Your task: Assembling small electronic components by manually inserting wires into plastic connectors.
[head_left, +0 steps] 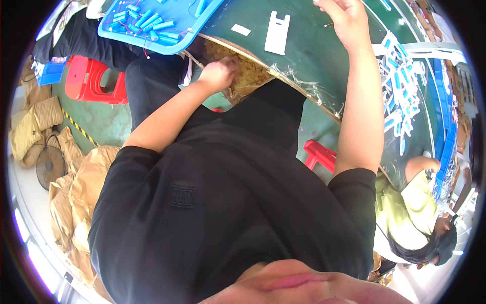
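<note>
My left hand reaches into an open drawer or box below the table edge. Its fingers are curled among small yellowish pieces, and whatever they pinch is hidden. Over the green table, my right hand is raised with bent fingers, its tips cut off by the upper rim. A short red wire end shows just below its thumb; what the fingers hold cannot be made out. Between the hands lie a white plastic casing with a notched end and a small white rectangular piece.
A blue tray of blue cylindrical cells with wires stands at the upper left. White-and-blue assembled pieces are heaped at the right, near a co-worker in a yellow-green top. Red stools, brown sacks and a fan stand around.
</note>
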### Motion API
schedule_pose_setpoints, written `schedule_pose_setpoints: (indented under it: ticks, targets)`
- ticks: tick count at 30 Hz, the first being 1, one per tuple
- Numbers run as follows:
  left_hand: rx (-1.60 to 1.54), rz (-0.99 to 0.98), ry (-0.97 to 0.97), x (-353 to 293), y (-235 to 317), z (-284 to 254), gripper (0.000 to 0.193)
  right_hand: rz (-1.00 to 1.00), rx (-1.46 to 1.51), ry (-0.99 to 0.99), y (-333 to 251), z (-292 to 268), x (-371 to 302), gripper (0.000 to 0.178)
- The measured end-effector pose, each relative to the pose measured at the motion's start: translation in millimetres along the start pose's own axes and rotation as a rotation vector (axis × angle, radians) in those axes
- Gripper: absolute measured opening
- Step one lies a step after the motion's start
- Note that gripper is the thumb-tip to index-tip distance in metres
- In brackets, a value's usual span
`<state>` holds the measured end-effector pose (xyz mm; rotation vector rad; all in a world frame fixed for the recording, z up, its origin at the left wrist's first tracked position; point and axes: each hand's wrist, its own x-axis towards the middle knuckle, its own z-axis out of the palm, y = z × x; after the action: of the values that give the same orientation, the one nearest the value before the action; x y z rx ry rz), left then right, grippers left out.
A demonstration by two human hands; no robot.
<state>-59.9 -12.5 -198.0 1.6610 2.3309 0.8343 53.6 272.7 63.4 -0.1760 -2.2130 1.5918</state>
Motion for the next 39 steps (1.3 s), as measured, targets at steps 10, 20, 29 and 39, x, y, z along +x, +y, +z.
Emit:
schedule_pose_setpoints:
  ticks: [10, 20, 29, 39]
  targets:
    - [0.022, 0.636, 0.581, 44, 152, -123, 0.037, -0.214, -0.772, 0.152, 15, -11, -5, 0.026]
    - [0.027, 0.474, 0.402, 55, 151, -137, 0.033, -0.271, -0.919, 0.077, 27, -19, 5, 0.029]
    - [-0.050, 0.691, 0.691, 93, 210, -257, 0.017, -0.322, -0.638, 0.049, 51, 5, 2, 0.022]
    - [0.263, 1.050, 1.131, 357, 317, -417, 0.014, -0.218, -0.748, 0.000, 48, -5, -5, 0.027]
